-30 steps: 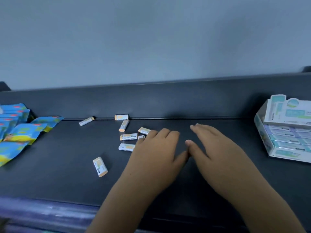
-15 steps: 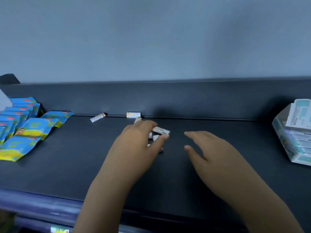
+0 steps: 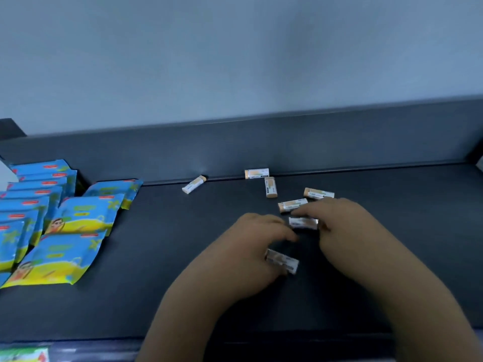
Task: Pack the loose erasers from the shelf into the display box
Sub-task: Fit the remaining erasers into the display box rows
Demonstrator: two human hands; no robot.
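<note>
Several small white-and-orange erasers lie loose on the dark shelf [image 3: 183,257]. One eraser [image 3: 194,184] and another [image 3: 257,173] sit against the back ledge, and others [image 3: 270,187] [image 3: 318,193] [image 3: 292,205] lie just in front of it. My left hand [image 3: 248,246] curls over an eraser [image 3: 282,261] that sticks out by the thumb. My right hand [image 3: 345,231] pinches another eraser [image 3: 303,222] between forefinger and thumb. Of the display box only a pale sliver [image 3: 480,164] shows at the far right edge.
Several blue-and-yellow sachets [image 3: 78,215] lie spread over the shelf's left part. A raised back ledge [image 3: 261,142] runs the shelf's full width under a plain wall. The shelf's front lip [image 3: 78,348] is at the bottom.
The view has swung left, so the display box has slid almost out of frame. My right hand has reached into the eraser cluster and taken one. My left hand has drawn back with an eraser.
</note>
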